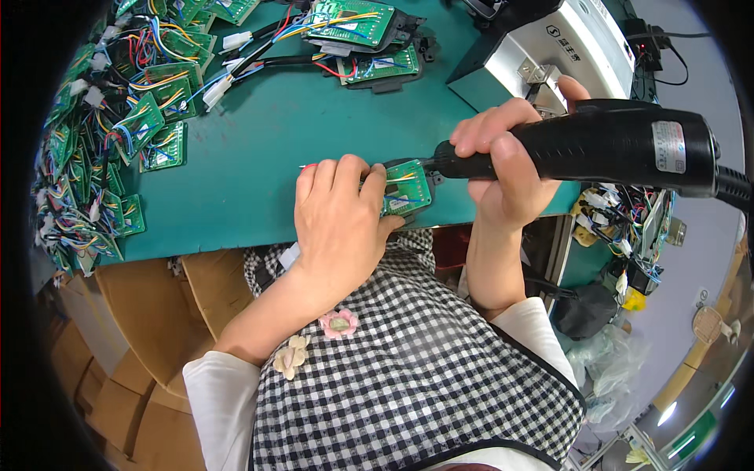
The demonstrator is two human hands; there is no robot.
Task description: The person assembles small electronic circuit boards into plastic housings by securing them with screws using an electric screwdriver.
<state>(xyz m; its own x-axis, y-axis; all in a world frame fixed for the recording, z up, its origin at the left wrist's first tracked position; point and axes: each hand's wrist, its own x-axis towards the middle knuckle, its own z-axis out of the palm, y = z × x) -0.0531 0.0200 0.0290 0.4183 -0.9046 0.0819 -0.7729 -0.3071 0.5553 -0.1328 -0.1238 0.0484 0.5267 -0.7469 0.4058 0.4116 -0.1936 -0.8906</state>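
My right hand is wrapped round a black electric screwdriver, held nearly level with its cord trailing off to the right. The tool's tip meets the right edge of a green circuit board seated on a dark plastic part near the table's front edge. With its fingers bent over the board's left side, my left hand presses and grips it. A bit of red and a white plug show by the left hand. Whatever lies beneath that palm is hidden.
Wired circuit boards are heaped along the left of the green table. Finished-looking boards on black housings lie at the back. A silver-and-white machine stands back right. More wired parts sit right; cardboard boxes stand below left.
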